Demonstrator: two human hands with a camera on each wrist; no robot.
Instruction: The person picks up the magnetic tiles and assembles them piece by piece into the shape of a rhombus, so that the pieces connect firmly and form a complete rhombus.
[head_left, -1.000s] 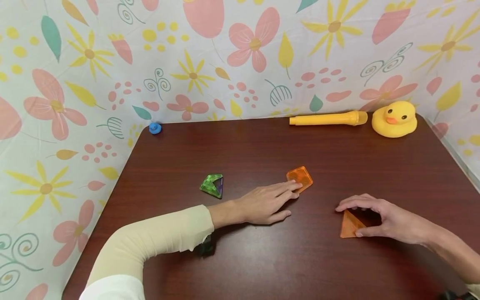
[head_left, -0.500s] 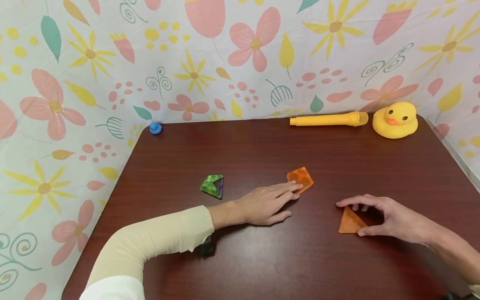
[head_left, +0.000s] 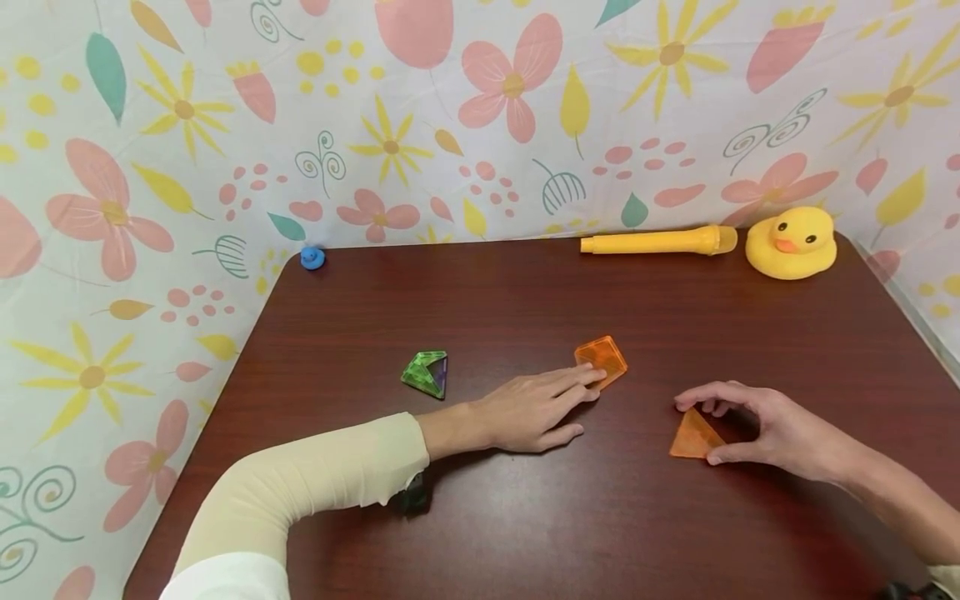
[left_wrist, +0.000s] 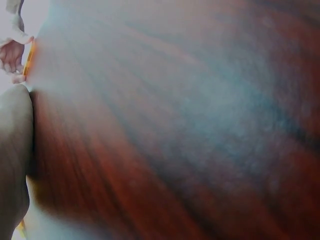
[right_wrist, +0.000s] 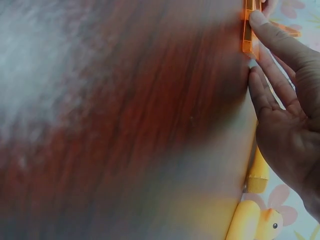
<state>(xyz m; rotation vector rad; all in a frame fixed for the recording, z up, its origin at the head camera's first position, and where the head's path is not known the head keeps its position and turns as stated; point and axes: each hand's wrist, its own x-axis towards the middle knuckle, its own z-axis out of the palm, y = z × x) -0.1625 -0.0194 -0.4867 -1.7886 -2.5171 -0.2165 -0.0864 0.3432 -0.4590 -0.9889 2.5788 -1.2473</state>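
In the head view my left hand (head_left: 532, 410) lies flat on the table, its fairly straight fingertips resting on an orange translucent tile piece (head_left: 609, 353) with a kite-like outline. To the right, my right hand (head_left: 783, 433) pinches an orange translucent triangular tile (head_left: 692, 435) between thumb and fingers, at opposite corners. The right wrist view shows this triangular tile (right_wrist: 248, 37) edge-on, close to the tabletop, with the thumb against it. In the left wrist view the left hand (left_wrist: 14, 145) fills the left edge, its fingertips out of sight.
A green tile piece (head_left: 420, 373) with a purple part lies left of the hands on the dark wooden table (head_left: 495, 300). Along the back edge are a small blue duck (head_left: 312, 258), a yellow toy microphone (head_left: 652, 242) and a big yellow duck (head_left: 791, 243). A patterned cloth hangs behind.
My right hand has turned the triangular tile slightly and shifted it a little up and left. The left hand stays where it was on the orange tile piece.
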